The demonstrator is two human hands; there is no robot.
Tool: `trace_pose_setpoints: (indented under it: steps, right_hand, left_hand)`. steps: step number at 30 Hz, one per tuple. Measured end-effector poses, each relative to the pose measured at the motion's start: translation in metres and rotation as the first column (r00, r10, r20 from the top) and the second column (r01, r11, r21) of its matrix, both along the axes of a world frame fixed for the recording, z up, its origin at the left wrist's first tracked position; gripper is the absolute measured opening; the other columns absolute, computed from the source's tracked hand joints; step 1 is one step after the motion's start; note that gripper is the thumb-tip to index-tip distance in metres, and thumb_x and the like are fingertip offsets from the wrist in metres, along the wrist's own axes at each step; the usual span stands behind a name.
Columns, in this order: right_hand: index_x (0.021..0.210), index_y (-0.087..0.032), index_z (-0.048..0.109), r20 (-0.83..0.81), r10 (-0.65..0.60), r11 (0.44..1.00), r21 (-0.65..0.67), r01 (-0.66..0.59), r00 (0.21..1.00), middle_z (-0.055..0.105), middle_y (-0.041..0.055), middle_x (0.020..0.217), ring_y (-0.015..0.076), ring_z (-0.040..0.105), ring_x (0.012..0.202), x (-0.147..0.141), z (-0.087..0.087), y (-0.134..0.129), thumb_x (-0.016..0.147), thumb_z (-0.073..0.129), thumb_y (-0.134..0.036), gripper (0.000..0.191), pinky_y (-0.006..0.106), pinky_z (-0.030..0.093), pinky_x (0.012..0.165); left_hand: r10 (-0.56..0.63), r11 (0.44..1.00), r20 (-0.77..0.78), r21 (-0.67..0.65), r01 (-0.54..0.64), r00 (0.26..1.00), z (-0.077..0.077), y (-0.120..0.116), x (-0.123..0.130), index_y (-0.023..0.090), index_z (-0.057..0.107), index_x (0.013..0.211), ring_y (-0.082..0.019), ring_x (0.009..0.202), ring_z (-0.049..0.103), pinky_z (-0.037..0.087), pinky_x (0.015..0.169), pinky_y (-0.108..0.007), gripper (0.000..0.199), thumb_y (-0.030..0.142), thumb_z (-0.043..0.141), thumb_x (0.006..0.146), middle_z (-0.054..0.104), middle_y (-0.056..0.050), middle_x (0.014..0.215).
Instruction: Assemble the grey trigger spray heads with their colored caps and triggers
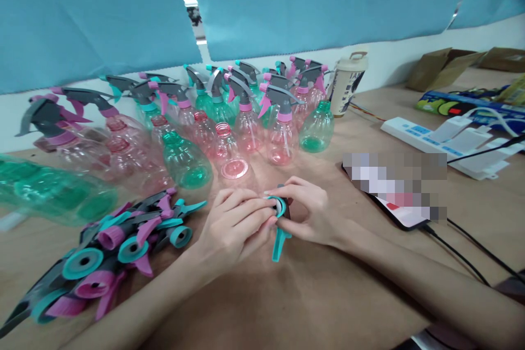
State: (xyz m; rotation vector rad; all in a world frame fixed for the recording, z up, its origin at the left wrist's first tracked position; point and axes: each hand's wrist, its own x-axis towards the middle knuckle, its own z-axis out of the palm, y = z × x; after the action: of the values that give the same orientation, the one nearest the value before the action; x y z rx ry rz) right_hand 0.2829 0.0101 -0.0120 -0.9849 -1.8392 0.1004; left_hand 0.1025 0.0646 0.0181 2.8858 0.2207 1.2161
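Many bottles already wear spray heads, several bare bottles and loose heads remain, and before them the right hand, fingers curled, grips a teal head, the left hand bunching fingers at its collar, their hold hidden.

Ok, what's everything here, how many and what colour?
Topped bottles: over ten, pink and green, back
Open bottles: several, pink and green, middle
Lying bottle: one, green, left
Loose sprayers: many, grey, pink and teal, left
Held sprayer: one, grey and teal, front
Cup: one, white, back right
Phone: one, black, right
Power strip: one, white, right
Printed box: one, bluish, right
Cardboard boxes: two, brown, right
Cables: several, mostly black, right
Panels: three, blue, behind
Table: one, brown, underneath
Left hand: one, touching sprayer
Right hand: one, holding sprayer
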Motion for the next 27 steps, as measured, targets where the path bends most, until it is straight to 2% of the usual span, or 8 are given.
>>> trace_pose_setpoints:
  steps: [7,12,16,21,27]
  right_hand:
    - [0.104,-0.018,0.058,0.01,-0.01,0.999,-0.03,0.011,1.0,0.066,0.0038,0.081,0.0167,0.057,0.072,0.0,-0.003,0.0,0.074,0.063,-0.021,0.03,0.031,0.049,0.064]
    - [0.105,-0.017,0.055,0.012,0.025,1.0,0.007,-0.025,1.0,0.066,0.0043,0.083,0.0155,0.058,0.068,-0.003,-0.004,0.0,0.073,0.063,-0.02,0.033,0.033,0.049,0.068]
    - [0.104,-0.017,0.056,0.002,0.025,1.0,-0.018,-0.025,1.0,0.066,0.0041,0.081,0.0168,0.058,0.072,-0.004,-0.003,0.001,0.073,0.064,-0.021,0.032,0.032,0.05,0.066]
    - [0.106,-0.019,0.056,-0.023,-0.008,1.0,-0.011,0.008,1.0,0.066,0.0041,0.085,0.0171,0.057,0.075,0.0,0.002,0.002,0.076,0.064,-0.024,0.032,0.032,0.05,0.066]
    - [0.108,-0.02,0.057,-0.014,-0.045,0.999,0.004,0.045,0.999,0.066,0.0039,0.084,0.0172,0.056,0.074,0.004,0.005,0.002,0.076,0.065,-0.028,0.033,0.032,0.05,0.065]
  left_hand:
    - [-0.015,0.999,-0.015,-0.038,0.014,1.0,-0.004,-0.004,-0.001,0.015,0.061,0.091,-0.017,0.081,0.061,0.043,0.069,-0.031,0.01,0.01,0.056,0.084,0.072,-0.003,0.092]
    - [-0.013,0.996,0.001,-0.093,0.013,1.0,-0.007,-0.008,0.0,0.016,0.061,0.096,-0.018,0.083,0.06,0.045,0.069,-0.031,0.013,0.011,0.053,0.086,0.072,-0.003,0.09]
    - [-0.006,0.992,0.011,-0.125,0.007,1.0,-0.004,-0.007,0.002,0.017,0.061,0.094,-0.018,0.079,0.059,0.046,0.068,-0.031,0.013,0.01,0.054,0.085,0.072,-0.002,0.086]
    - [-0.015,0.997,0.058,-0.079,0.02,0.998,0.003,-0.002,0.0,0.019,0.061,0.097,-0.017,0.081,0.058,0.047,0.07,-0.032,0.018,0.01,0.055,0.083,0.07,-0.003,0.09]
    - [0.111,0.976,0.074,-0.197,-0.094,0.991,0.013,-0.002,-0.001,0.021,0.063,0.093,-0.019,0.089,0.055,0.048,0.074,-0.035,0.016,0.013,0.052,0.085,0.059,-0.006,0.097]
